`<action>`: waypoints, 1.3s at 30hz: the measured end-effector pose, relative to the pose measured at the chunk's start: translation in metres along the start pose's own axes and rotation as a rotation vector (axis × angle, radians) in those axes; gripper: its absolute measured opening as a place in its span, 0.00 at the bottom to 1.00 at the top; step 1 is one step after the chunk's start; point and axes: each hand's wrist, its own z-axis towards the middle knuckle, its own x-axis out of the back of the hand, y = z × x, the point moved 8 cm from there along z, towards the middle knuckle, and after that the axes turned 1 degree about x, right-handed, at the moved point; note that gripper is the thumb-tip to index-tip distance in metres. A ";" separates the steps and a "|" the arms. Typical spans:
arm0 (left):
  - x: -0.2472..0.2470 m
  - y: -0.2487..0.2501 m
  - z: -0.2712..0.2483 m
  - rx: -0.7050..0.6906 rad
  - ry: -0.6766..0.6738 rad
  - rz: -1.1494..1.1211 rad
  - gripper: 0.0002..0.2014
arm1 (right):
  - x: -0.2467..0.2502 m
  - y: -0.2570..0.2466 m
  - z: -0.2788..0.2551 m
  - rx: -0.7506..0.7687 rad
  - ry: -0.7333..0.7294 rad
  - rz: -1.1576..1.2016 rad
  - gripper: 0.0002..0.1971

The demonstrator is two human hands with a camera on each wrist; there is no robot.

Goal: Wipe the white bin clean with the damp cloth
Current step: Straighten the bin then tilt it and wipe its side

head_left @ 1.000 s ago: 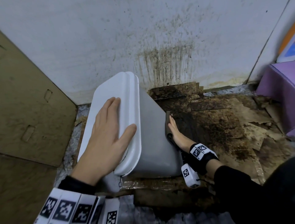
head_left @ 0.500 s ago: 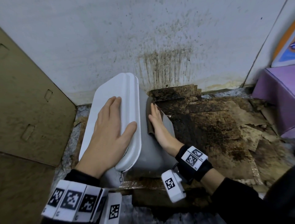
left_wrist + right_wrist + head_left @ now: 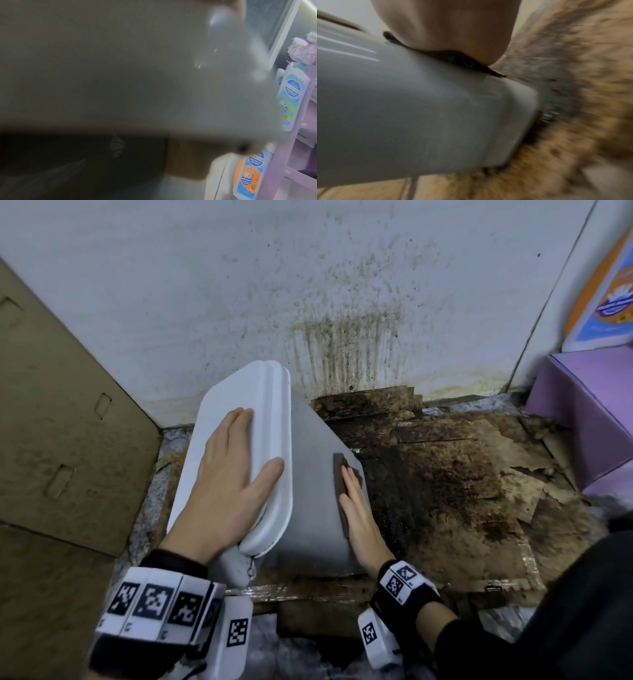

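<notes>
White bin [image 3: 308, 494], tilted toward the stained wall [image 3: 342, 302], its base on soiled cardboard [image 3: 462, 481] that covers the floor. My left hand [image 3: 229, 484] lies flat on the lid [image 3: 236, 395], fingers straight and thumb spread near the lid's right edge; it grips nothing. My right hand [image 3: 359, 508] presses the dark damp cloth [image 3: 340, 474] against the bin's right side wall, fingers extended along the cloth and not curled round it. In the right wrist view the cloth [image 3: 453, 59] shows as a thin dark layer between my palm [image 3: 450, 27] and the grey-white wall of the bin [image 3: 419, 108]; the surroundings are blurred. The left wrist view is mostly blocked by the pale, out-of-focus lid [image 3: 120, 67]. A brown cardboard panel [image 3: 61, 422] stands at left; a purple box [image 3: 589, 412] sits at right, well apart from the bin.
</notes>
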 end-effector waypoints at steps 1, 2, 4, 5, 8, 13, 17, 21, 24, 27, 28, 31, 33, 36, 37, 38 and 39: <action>-0.001 0.001 0.000 -0.003 0.000 -0.001 0.45 | 0.003 0.018 -0.006 -0.061 0.017 0.012 0.23; -0.001 0.003 0.000 -0.008 0.002 -0.001 0.44 | 0.006 0.033 -0.010 -0.125 0.037 0.053 0.23; -0.003 0.008 0.001 -0.019 0.001 0.003 0.44 | 0.009 0.050 -0.014 -0.216 0.080 0.115 0.23; -0.004 0.009 0.001 -0.019 -0.001 0.007 0.44 | 0.009 0.051 -0.013 -0.245 0.094 0.125 0.24; -0.003 0.006 0.001 -0.004 -0.004 0.015 0.44 | 0.006 0.041 -0.013 -0.274 0.111 0.131 0.26; 0.001 0.002 0.000 0.007 0.005 0.009 0.46 | -0.005 -0.020 -0.013 -0.198 0.112 0.180 0.25; 0.000 0.000 0.002 0.004 0.014 0.019 0.47 | -0.021 -0.099 -0.025 0.067 0.109 0.210 0.26; 0.001 -0.005 0.002 0.004 0.024 0.020 0.46 | -0.031 -0.138 -0.035 0.224 0.120 0.164 0.25; 0.000 -0.003 0.001 -0.004 0.020 0.020 0.46 | -0.023 -0.121 -0.034 0.284 0.192 0.098 0.26; 0.000 -0.002 0.001 -0.005 0.017 0.017 0.46 | -0.015 -0.084 -0.032 0.252 0.225 0.104 0.26; 0.000 -0.002 0.000 -0.003 0.016 0.013 0.46 | -0.013 -0.067 -0.030 0.218 0.229 0.108 0.25; 0.002 -0.003 0.000 0.010 0.010 -0.003 0.45 | -0.007 -0.016 -0.027 0.072 0.213 0.099 0.24; 0.002 -0.003 0.001 0.018 0.002 -0.011 0.45 | -0.002 0.014 -0.027 -0.065 0.185 0.114 0.23; 0.000 0.000 0.002 0.022 -0.001 -0.009 0.45 | 0.000 0.040 -0.028 -0.221 0.156 0.147 0.23; -0.001 0.002 0.001 0.020 -0.002 -0.002 0.44 | 0.001 0.043 -0.029 -0.240 0.158 0.145 0.23; -0.002 0.004 0.001 0.017 -0.001 0.005 0.43 | 0.001 0.043 -0.029 -0.254 0.161 0.139 0.24; -0.002 0.006 0.001 0.014 -0.001 0.011 0.43 | 0.001 0.041 -0.030 -0.269 0.160 0.131 0.24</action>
